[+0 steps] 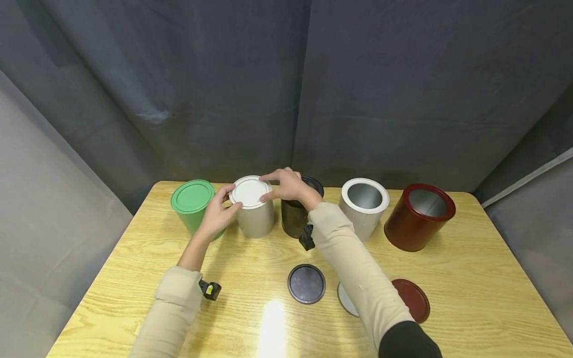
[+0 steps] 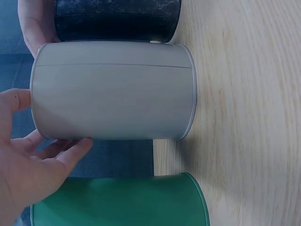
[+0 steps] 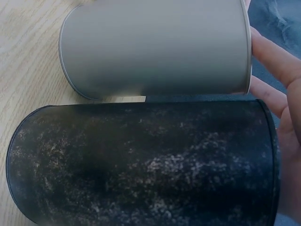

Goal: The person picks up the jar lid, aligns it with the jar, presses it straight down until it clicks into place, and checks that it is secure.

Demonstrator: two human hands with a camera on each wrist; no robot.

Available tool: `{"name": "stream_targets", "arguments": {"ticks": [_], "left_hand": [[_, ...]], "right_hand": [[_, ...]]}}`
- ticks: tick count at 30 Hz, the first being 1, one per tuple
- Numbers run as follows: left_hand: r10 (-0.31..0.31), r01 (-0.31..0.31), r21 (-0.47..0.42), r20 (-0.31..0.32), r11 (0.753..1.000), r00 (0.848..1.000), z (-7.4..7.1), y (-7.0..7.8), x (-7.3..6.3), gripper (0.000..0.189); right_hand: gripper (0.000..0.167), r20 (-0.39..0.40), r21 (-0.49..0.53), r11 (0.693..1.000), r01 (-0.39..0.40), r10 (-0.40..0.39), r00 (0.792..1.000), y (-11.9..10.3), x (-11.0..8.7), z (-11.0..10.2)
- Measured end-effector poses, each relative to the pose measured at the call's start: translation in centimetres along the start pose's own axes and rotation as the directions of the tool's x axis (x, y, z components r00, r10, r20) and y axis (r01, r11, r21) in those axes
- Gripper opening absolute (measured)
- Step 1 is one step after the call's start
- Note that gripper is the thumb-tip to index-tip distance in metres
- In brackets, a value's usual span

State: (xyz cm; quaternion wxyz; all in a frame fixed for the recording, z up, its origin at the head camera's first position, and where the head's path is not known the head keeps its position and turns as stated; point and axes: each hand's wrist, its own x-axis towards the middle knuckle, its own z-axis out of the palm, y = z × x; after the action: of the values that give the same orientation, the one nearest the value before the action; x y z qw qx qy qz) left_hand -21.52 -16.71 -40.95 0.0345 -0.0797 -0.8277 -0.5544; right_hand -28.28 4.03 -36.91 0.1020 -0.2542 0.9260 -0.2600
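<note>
A white can (image 1: pixel 256 223) with a white lid (image 1: pixel 250 192) on its top stands second from the left in the row. My left hand (image 1: pixel 216 215) holds the lid's left edge, its thumb at the front rim; in the left wrist view its fingertips (image 2: pixel 83 145) reach onto the can's side. From the right, my right hand (image 1: pixel 288 186) spans the lid's edge, thumb in front and fingers behind. Left of the can is a green can (image 1: pixel 190 219) topped by a green lid (image 1: pixel 193 197). A black can (image 1: pixel 293 219) stands close on the right, partly behind my right hand.
Farther right stand a white can (image 1: pixel 361 221) and a dark red can (image 1: pixel 407 228), both without lids. Nearer on the wooden table (image 1: pixel 134 278) lie a black lid (image 1: pixel 306 283), a white lid (image 1: pixel 346 301) partly under my right sleeve, and a red lid (image 1: pixel 413 301). A grey curtain (image 1: pixel 224 89) hangs behind.
</note>
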Motion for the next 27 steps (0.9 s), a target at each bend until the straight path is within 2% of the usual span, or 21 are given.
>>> {"name": "stream_targets", "arguments": {"ticks": [14,19,27], "left_hand": [[-0.023,0.022,0.039,0.021,0.999,1.0,-0.2,0.1,0.1,0.05],[0.006,-0.006,0.059,0.01,0.998,1.0,-0.1,-0.2,0.1,0.049],[0.067,-0.061,0.086,-0.058,0.994,0.996,0.7,-1.1,0.1,0.05]], "right_hand": [[0.06,0.017,-0.002,1.0,-0.009,0.009,1.0,0.1,0.1,0.0],[0.06,0.024,-0.012,1.0,-0.007,0.008,1.0,0.0,0.1,-0.1],[0.067,0.078,-0.036,0.999,0.022,-0.019,0.997,0.4,0.2,-0.5]]}}
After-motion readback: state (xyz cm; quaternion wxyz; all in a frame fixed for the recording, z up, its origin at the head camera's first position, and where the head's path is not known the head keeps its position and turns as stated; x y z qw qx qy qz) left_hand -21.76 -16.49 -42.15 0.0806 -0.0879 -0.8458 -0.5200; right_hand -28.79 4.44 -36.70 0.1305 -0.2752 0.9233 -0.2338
